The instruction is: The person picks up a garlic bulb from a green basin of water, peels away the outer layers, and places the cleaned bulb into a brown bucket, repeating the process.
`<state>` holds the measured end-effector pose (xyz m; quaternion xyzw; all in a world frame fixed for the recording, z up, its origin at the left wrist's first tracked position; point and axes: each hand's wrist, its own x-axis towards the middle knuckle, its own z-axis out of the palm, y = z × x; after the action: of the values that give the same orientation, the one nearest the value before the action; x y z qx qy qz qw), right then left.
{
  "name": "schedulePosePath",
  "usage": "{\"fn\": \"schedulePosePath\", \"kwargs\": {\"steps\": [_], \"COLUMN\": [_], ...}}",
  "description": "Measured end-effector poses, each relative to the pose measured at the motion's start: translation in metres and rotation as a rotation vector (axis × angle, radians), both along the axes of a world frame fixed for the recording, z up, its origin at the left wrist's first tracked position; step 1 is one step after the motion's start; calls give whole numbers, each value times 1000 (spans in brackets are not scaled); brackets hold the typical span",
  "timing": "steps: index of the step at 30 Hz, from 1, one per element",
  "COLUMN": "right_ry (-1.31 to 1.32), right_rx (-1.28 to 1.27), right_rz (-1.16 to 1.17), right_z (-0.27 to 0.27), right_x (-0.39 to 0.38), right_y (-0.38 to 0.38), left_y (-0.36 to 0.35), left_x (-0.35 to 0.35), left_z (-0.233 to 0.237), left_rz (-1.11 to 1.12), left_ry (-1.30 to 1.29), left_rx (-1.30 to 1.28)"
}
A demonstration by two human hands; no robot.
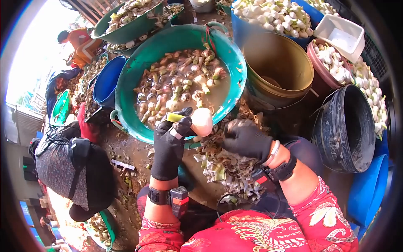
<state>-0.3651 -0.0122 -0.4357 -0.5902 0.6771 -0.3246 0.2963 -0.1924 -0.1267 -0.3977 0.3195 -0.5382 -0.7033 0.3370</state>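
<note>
In the head view my left hand (171, 145), in a black glove, is closed around a garlic bulb (202, 122). The bulb is smooth and whitish-pink, and its cut green stem pokes out to the left. Just right of the bulb and apart from it, my right hand (247, 138), also gloved, has its fingers curled in. Those fingertips are slightly blurred, and whatever they may hold is hidden. Beyond both hands stands a green basin (126, 101) of murky water with many stemmed garlic bulbs (184, 80). Peeled skins (228, 168) lie heaped below my hands.
A yellowish bucket (279, 63) stands right of the basin, with a black bucket (346, 130) nearer me. White bulbs (273, 17) fill tubs at the back right. A blue bucket (109, 80) is left of the basin. Another person (75, 172) bends over at the left.
</note>
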Motion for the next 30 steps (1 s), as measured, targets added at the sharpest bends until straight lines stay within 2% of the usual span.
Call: {"fn": "schedulePosePath", "kwargs": {"steps": [1,2,4,6,7,8,9,10,12,14,15,16,18,20,21,22,24,26,28,29,30], "right_ry": [-268,-270,-1083,-1152,-1208,-1264,-1244,-1324,-1693,-1729,-1660,-1668,-1471,-1472,-1420,-1365,-1300,-1312,-1337,-1292,-1248], "right_rx": [167,164,-147,-148,-166,-185,-190,-220,-423,-571,-573,-576,-389,-409,-404,-400,-353,-308,-311,-265,-218], "right_rz": [-86,-90,-200,-223,-185,-144,-229,-83,-312,-385,-525,-526,-635,-614,-557,-497,-531,-507,-491,-497,-503], "right_z": [29,25,20,16,6,0,4,6,17,27,25,25,28,29,25,24,28,27,26,25,25], "right_x": [-3,-1,5,11,14,15,9,-14,-42,-70,-76,-75,-67,-58,-56,-55,-55,-57,-57,-55,-51], "right_y": [-1,-4,-8,-12,-15,-17,-14,-12,-14,-3,-3,-3,-3,-4,-4,-6,-6,-5,-6,-9,-11], "left_y": [1,1,3,8,9,10,8,8,-10,-31,-40,-53,-77,-93,-88,-95,-111,-126,-126,-125,-113], "left_x": [-1,-2,-4,-7,-8,-9,-11,-12,-6,-2,-5,-9,-27,-55,-71,-78,-85,-87,-81,-71,-66], "left_z": [1,1,3,9,3,-1,2,5,3,4,5,2,-17,-37,-37,-57,-87,-99,-91,-87,-62], "left_rz": [5,8,-14,-123,-133,-172,-184,-193,-92,-42,-32,-86,-252,-562,-648,-667,-729,-809,-585,-488,-460], "left_ry": [9,17,13,-60,-33,-68,-36,-1,-10,-237,-336,-493,-663,-841,-1034,-1043,-1135,-1109,-1099,-874,-715], "left_rx": [24,46,50,-17,68,40,59,79,-16,-187,-319,-497,-876,-1097,-1056,-1070,-907,-997,-797,-634,-608]}}
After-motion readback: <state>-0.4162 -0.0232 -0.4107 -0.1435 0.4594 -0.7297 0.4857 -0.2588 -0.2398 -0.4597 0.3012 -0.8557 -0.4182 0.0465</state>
